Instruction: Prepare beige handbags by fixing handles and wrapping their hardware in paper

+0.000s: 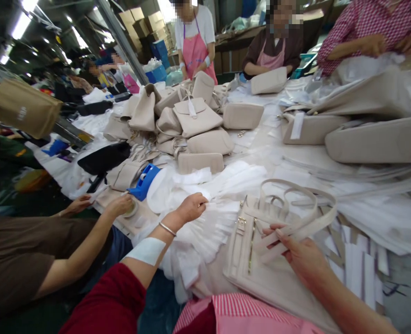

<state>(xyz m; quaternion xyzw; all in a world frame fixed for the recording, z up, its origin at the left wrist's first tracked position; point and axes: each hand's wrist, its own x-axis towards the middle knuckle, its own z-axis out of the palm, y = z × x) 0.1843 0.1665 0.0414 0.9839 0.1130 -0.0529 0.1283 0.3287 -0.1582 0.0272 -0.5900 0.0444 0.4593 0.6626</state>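
Big worktable (214, 273) fills most of view, cluttered w/ goods; pile of beige bags (198, 113) heaped at its middle, more beige bags at R side; co-worker in brown top (14, 260) stands at L, both hands near table edge; three more ppl at far side, two w/ pink aprons; heap of white sheets (208, 236) lies directly in front of wearer, edges fanned out; beige bag (268, 276) lies flat nr table's near edge, just R of sheets, front up, under R hand; loose white strips (361, 269) scattered R of it; L hand (193, 207) is closed, thumb & fingers pinching edge of white sheets, arm stretched fwd; R hand (302, 255) is over the bag, fingers gripping a pale strip (275, 246), can't tell if paper or strap; blue dispenser (145, 182) sits beyond L hand, to its L; bag's handles (311, 192) loop up beyond R hand; gold zip (252, 246) runs down bag's front; silver bracelet (167, 229) on L wrist.
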